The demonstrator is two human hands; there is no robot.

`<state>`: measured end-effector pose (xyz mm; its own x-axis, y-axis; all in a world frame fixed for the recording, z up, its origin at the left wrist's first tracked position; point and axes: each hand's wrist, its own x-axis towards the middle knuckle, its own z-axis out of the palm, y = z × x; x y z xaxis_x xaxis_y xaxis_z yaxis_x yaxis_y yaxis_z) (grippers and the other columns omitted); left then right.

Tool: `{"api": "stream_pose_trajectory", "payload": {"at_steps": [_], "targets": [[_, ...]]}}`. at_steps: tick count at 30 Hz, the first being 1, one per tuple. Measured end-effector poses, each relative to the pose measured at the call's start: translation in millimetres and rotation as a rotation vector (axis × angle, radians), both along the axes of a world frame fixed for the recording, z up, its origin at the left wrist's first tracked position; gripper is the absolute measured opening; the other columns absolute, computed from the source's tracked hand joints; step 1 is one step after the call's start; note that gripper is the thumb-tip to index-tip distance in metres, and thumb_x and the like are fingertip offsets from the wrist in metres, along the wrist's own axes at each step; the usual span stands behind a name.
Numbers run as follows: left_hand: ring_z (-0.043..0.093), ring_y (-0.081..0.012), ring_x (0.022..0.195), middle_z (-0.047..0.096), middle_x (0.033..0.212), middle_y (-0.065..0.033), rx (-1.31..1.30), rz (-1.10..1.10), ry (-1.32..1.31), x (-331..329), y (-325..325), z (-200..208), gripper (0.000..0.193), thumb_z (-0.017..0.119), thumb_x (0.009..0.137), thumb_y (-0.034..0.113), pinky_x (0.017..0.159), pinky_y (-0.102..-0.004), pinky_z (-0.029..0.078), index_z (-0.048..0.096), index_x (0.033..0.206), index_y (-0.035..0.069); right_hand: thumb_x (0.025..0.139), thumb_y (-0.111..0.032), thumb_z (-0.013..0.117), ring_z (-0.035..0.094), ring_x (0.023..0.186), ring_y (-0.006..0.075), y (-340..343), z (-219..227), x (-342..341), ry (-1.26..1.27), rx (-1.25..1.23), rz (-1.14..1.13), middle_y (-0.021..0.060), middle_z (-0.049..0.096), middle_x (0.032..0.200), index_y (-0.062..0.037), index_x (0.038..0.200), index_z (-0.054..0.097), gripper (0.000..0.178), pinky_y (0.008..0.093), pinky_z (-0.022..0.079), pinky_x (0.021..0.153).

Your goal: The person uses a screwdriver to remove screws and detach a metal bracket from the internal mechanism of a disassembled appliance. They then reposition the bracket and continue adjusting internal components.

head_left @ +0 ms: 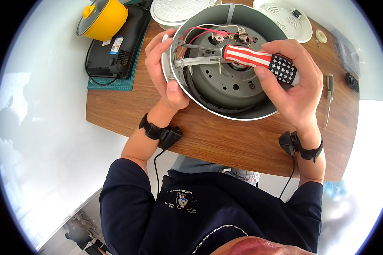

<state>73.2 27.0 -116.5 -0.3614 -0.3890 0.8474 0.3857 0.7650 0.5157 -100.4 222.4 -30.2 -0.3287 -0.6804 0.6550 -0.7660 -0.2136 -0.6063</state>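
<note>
Metal shell point(259, 22) is seen on the wooden tabletop point(242, 142), its open side facing up and its left edge steadied by the left hand point(158, 70), whose fingers are clamped on the pale side handle point(166, 63). The screwdriver point(247, 56) is gripped in the right hand point(300, 87), fingers closed round the striped handle, its shaft laid across the opening toward the inner left wall. Whether the tip is seated cannot be told. If it is poorly seated, a slip could be caused by sideways pressure — the left fingers lie just behind that wall. The red wires point(222, 32), close to the shaft, might be snagged or nicked. If the handle were loosely held, the shell could be turned under torque — and alignment lost.
</note>
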Motion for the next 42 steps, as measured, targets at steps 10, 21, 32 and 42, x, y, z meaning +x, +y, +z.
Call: {"api": "stream_pose_trajectory", "payload": {"at_steps": [10, 21, 32, 42], "targets": [[0.051, -0.035, 0.128, 0.041, 0.139, -0.0266, -0.022, -0.005, 0.012, 0, -3, 1, 0.078, 0.043, 0.099, 0.066, 0.105, -0.0495, 0.049, 0.039, 0.142, 0.001, 0.084, -0.009, 0.082, 0.068, 0.087, 0.0104, 2, -1, 3, -0.09, 0.058, -0.014, 0.0053, 0.075, 0.098, -0.0007, 0.111, 0.069, 0.031, 0.0249, 0.054, 0.083], [0.054, -0.0342, 0.125, 0.045, 0.139, -0.0284, 0.055, -0.108, 0.033, -1, -5, -2, 0.072, 0.045, 0.1, 0.061, 0.1, -0.0471, 0.052, 0.04, 0.14, 0.001, 0.085, -0.011, 0.082, 0.066, 0.089, 0.0074, 5, 9, 6, -0.236, 0.165, -0.033, 0.002, 0.074, 0.098, -0.0017, 0.11, 0.07, 0.028, 0.0234, 0.053, 0.084], [0.057, -0.034, 0.12, 0.048, 0.136, -0.0295, -0.038, -0.081, 0.045, -2, -13, -2, 0.067, 0.047, 0.1, 0.063, 0.098, -0.0468, 0.054, 0.044, 0.133, 0.005, 0.088, -0.015, 0.082, 0.064, 0.089, 0.0062, 6, 9, 5, -0.275, 0.191, -0.029, 0.0002, 0.073, 0.098, -0.0035, 0.111, 0.071, 0.028, 0.0224, 0.052, 0.083], [0.057, -0.0345, 0.12, 0.047, 0.136, -0.0296, 0.002, -0.136, 0.062, -3, -14, -3, 0.065, 0.048, 0.1, 0.064, 0.097, -0.0467, 0.053, 0.044, 0.128, 0.006, 0.086, -0.015, 0.084, 0.064, 0.089, 0.0061, 6, 10, 5, -0.309, 0.212, -0.031, -0.0001, 0.073, 0.099, -0.0035, 0.111, 0.071, 0.03, 0.0221, 0.052, 0.084]]}}
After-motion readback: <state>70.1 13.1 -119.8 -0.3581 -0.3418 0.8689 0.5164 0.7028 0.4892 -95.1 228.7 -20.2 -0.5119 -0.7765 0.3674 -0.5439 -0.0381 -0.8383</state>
